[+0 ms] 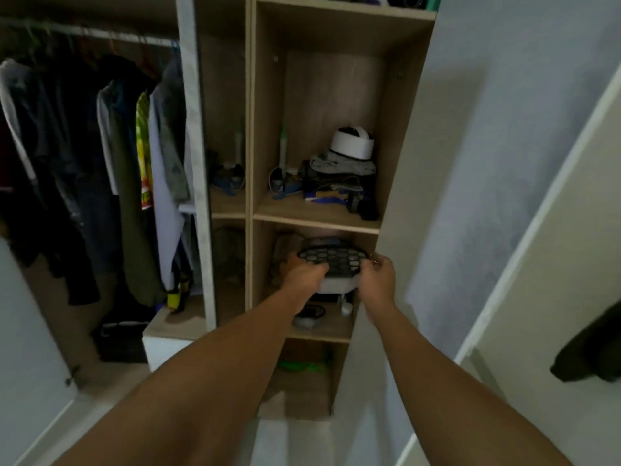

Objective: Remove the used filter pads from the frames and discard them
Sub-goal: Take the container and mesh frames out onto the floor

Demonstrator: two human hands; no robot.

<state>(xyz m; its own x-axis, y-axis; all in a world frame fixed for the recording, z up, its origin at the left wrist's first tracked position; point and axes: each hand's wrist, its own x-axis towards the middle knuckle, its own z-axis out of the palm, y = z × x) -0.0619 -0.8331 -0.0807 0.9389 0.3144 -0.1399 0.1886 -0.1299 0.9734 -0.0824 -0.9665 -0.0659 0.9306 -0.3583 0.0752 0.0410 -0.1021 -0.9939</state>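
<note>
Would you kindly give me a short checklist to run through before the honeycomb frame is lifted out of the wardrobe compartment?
1. Left hand grips the left edge of the black honeycomb frame: ok.
2. Right hand holds the frame's right edge: ok.
3. Frame released from the white base under it: cannot tell.
4. Gap between the frame and the shelf board above: ok.
5. Used filter pad visible in the frame: cannot tell, too dark.
6. Somewhere to discard the pad in view: not ok.
</note>
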